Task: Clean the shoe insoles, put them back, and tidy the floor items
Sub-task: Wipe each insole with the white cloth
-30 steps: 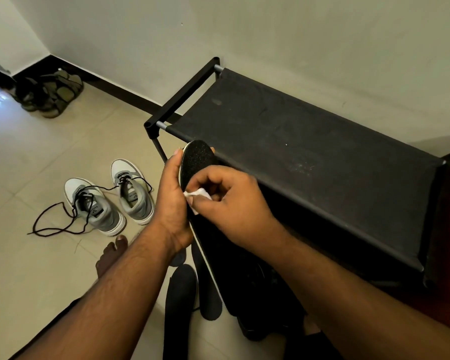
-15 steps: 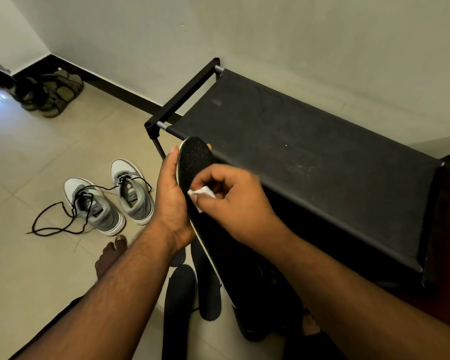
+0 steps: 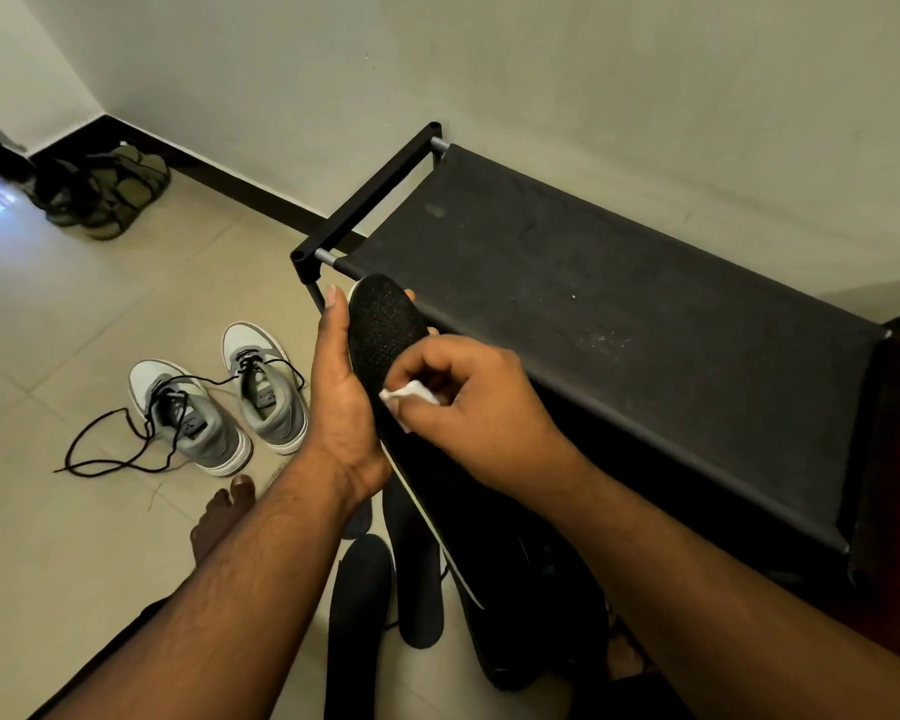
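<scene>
Meanwhile the right hand (image 3: 468, 402), pinching the white wipe (image 3: 411, 394), had slid slightly down the insole (image 3: 385, 335) gripped by the left hand (image 3: 341, 397); cleaning evidently continued.

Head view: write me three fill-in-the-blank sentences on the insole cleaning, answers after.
1. The left hand holds a black ____ upright.
2. The right hand pinches a white wipe against the ____ it is cleaning.
3. The grey sneakers on the floor have ____ laces.

Missing words: insole; insole; untied
</scene>
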`<move>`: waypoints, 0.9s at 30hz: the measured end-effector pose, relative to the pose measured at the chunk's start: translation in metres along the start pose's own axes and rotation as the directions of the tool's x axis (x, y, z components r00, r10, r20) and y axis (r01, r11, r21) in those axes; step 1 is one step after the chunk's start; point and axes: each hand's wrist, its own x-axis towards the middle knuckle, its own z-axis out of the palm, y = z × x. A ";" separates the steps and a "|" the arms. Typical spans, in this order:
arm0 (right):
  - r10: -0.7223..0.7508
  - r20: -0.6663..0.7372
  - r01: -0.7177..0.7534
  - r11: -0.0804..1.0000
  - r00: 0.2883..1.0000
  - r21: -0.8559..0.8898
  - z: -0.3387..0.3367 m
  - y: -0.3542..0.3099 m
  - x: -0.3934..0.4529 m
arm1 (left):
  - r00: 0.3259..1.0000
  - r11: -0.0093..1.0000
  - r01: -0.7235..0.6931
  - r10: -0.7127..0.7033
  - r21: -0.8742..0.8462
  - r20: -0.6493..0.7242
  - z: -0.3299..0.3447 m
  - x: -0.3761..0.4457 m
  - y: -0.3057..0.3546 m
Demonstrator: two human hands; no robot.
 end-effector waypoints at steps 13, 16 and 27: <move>0.060 -0.006 -0.061 0.994 0.998 -0.089 -0.010 0.009 0.005 | 0.998 1.000 -0.025 0.025 -0.003 0.066 -0.004 0.000 0.005; -0.001 0.145 0.001 1.000 0.990 -0.001 -0.002 -0.002 0.000 | 0.997 0.999 -0.052 0.052 -0.001 0.054 -0.006 0.001 0.007; 0.137 -0.004 -0.136 0.987 0.991 -0.089 -0.012 0.014 0.007 | 0.994 0.996 -0.095 0.095 -0.006 0.060 -0.010 0.005 0.008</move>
